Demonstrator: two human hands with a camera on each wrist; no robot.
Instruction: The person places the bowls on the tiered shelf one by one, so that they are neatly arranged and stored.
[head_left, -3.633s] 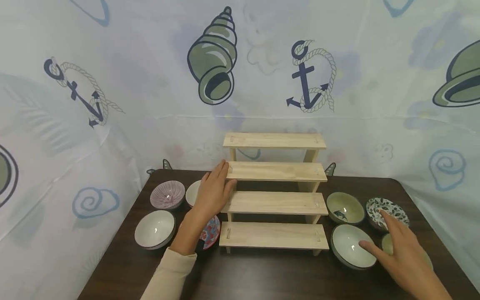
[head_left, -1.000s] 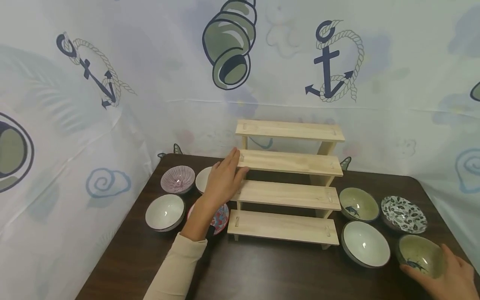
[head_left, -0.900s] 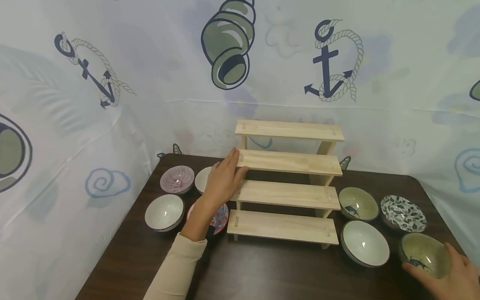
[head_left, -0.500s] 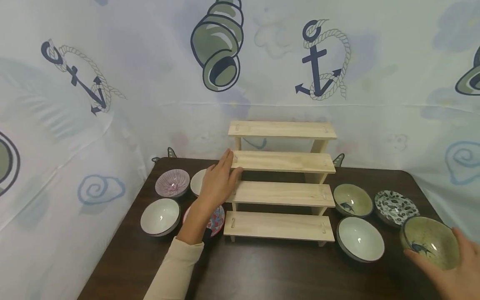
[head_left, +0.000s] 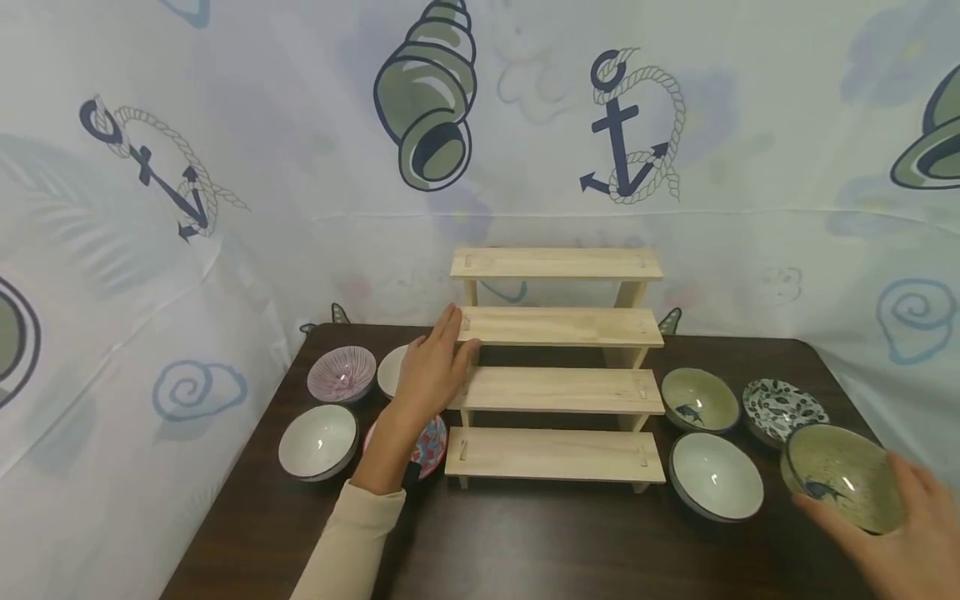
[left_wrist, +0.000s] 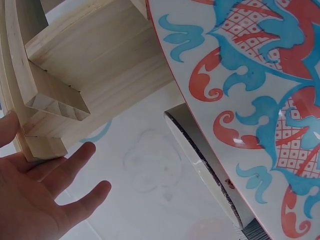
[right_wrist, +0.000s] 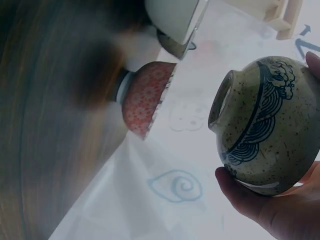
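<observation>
Person's R hand (head_left: 915,517) has hold of a speckled green bowl (head_left: 847,475), thumb on one side, fingers curled round the other, spread abt as wide as the bowl itself. Bowl's up off the desk (head_left: 525,542), over the R side nr the R edge, tipped w/ its inside partly toward the person; blue motif inside, dk blue wave band outside.

L hand (head_left: 431,371): fingers loose & nearly straight, laid against the L end of the 2nd-from-top shelf of a pale wooden stand (head_left: 555,454); can't tell how hard it presses. Stand has 4 steps, mid-desk toward the far edge.

R of stand: other green bowl (head_left: 700,400); blk-&-wht patterned bowl (head_left: 780,408) beside it, toward far R corner; wht bowl (head_left: 716,475) in front, closer to the near edge.

L of stand: pink-striped bowl (head_left: 341,373) nr far L corner; plain wht bowl (head_left: 318,442) in front of it, nr L edge; another pale bowl (head_left: 390,371) btwn striped one & L hand, partly hidden; red-&-blue patterned dish (head_left: 431,446) partly behind the L forearm.

Backdrop cloth (head_left: 525,125) w/ shells & anchors hangs past the far edge.
</observation>
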